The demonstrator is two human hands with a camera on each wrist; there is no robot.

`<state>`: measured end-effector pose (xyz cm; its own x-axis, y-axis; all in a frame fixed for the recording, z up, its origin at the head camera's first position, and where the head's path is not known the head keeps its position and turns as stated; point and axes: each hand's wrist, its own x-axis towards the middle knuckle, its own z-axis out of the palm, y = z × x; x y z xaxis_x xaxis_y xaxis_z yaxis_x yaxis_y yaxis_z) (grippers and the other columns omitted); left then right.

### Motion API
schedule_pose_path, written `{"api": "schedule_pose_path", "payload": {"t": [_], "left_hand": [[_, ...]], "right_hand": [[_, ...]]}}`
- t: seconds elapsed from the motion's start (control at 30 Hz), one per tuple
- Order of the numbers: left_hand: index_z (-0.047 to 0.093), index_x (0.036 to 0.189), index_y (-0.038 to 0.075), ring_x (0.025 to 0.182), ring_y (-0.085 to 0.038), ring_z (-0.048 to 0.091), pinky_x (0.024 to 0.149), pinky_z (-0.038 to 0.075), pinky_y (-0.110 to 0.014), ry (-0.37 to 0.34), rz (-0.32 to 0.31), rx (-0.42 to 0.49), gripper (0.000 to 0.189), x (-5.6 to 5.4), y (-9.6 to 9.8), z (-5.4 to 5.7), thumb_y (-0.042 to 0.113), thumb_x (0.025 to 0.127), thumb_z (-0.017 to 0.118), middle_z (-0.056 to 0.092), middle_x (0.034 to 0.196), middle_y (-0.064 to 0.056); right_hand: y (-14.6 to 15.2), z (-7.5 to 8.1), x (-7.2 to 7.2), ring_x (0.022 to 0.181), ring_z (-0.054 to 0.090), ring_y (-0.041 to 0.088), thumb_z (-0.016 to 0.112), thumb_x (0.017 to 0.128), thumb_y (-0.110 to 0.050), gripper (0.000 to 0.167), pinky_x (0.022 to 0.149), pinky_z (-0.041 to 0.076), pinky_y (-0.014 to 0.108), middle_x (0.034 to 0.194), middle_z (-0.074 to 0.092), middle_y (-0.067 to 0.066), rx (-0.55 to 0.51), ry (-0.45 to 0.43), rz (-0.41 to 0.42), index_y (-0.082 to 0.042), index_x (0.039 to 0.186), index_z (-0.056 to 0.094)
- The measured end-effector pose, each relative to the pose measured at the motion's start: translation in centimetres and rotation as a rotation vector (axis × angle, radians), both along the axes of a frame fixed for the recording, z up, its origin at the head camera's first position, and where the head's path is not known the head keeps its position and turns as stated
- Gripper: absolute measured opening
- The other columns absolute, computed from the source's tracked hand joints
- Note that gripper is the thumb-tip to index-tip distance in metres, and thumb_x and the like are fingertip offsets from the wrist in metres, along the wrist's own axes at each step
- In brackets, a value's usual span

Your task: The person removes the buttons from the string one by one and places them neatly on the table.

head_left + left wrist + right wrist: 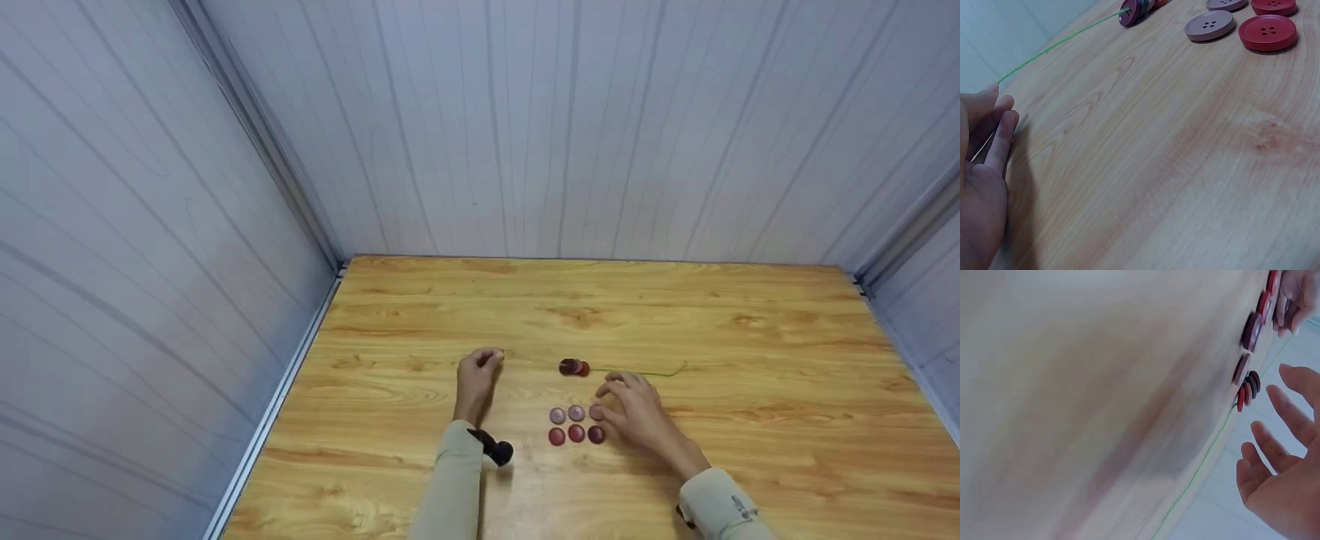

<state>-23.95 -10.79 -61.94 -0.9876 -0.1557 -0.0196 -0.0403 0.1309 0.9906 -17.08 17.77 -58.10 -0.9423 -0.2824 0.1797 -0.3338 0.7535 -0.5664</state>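
My left hand (474, 384) pinches one end of a thin green string (1061, 44) between thumb and finger, just over the table. The string runs taut through a small group of threaded buttons (574, 367), dark purple and red among them, and its other end trails off to the right. In the right wrist view these threaded buttons (1248, 389) stand on edge, side by side. My right hand (636, 411) hovers with spread, slightly bent fingers beside the loose buttons, holding nothing. Its fingertips overlap a mauve button (595, 412) in the head view.
Loose four-hole buttons lie flat in two rows of three: mauve ones (576, 412) behind, red (556, 436) and dark purple (596, 434) in front. A wood-grain table (390, 322) carries everything. Pale panel walls (480, 150) rise at the back and sides.
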Motion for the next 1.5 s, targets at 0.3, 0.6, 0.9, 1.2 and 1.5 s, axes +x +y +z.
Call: {"api": "schedule_pose_path", "payload": {"t": [0.3, 0.6, 0.9, 1.2, 1.5], "left_hand": [[0.067, 0.105, -0.005, 0.095, -0.03, 0.061, 0.081, 0.05, -0.034, 0.002, -0.005, 0.044, 0.025, 0.0, 0.1, 0.0, 0.017, 0.094, 0.061, 0.067, 0.102, -0.02], [0.069, 0.102, 0.001, 0.09, -0.021, 0.062, 0.079, 0.05, -0.029, -0.005, -0.004, 0.009, 0.021, 0.2, 0.1, 0.3, 0.019, 0.093, 0.063, 0.068, 0.098, -0.011], [0.07, 0.1, 0.001, 0.087, -0.017, 0.061, 0.078, 0.049, -0.028, 0.005, 0.0, -0.001, 0.018, 0.0, 0.0, 0.2, 0.016, 0.092, 0.064, 0.069, 0.096, -0.01], [0.07, 0.101, 0.002, 0.089, -0.019, 0.061, 0.079, 0.049, -0.03, -0.015, -0.002, 0.003, 0.021, 0.1, -0.1, 0.2, 0.02, 0.093, 0.063, 0.068, 0.097, -0.009], [0.07, 0.1, 0.003, 0.088, -0.018, 0.061, 0.079, 0.05, -0.03, -0.01, -0.001, -0.013, 0.019, 0.0, -0.2, 0.1, 0.018, 0.093, 0.063, 0.069, 0.096, -0.008]], "right_hand": [[-0.5, -0.1, -2.5, 0.117, 0.046, 0.037, 0.072, 0.085, -0.019, 0.023, 0.098, 0.033, 0.057, 0.121, 0.057, 0.014, -0.006, -0.044, -0.067, -0.008, 0.104, 0.067], [-0.7, -0.6, -4.4, 0.12, 0.042, 0.04, 0.072, 0.085, -0.018, 0.036, 0.101, 0.03, 0.057, 0.126, 0.053, 0.019, -0.005, -0.096, -0.091, -0.006, 0.117, 0.064], [-1.0, -0.9, -5.7, 0.122, 0.038, 0.042, 0.074, 0.083, -0.023, 0.036, 0.1, 0.026, 0.059, 0.131, 0.049, 0.022, 0.018, -0.11, -0.088, -0.01, 0.116, 0.067], [-1.7, -1.4, -6.4, 0.126, 0.032, 0.044, 0.076, 0.081, -0.024, 0.033, 0.099, 0.024, 0.06, 0.132, 0.046, 0.023, 0.029, -0.083, -0.073, -0.012, 0.11, 0.067], [-1.8, -1.4, -6.5, 0.123, 0.036, 0.043, 0.076, 0.081, -0.022, 0.025, 0.1, 0.025, 0.058, 0.128, 0.05, 0.023, 0.046, -0.034, -0.072, -0.01, 0.1, 0.067]]}}
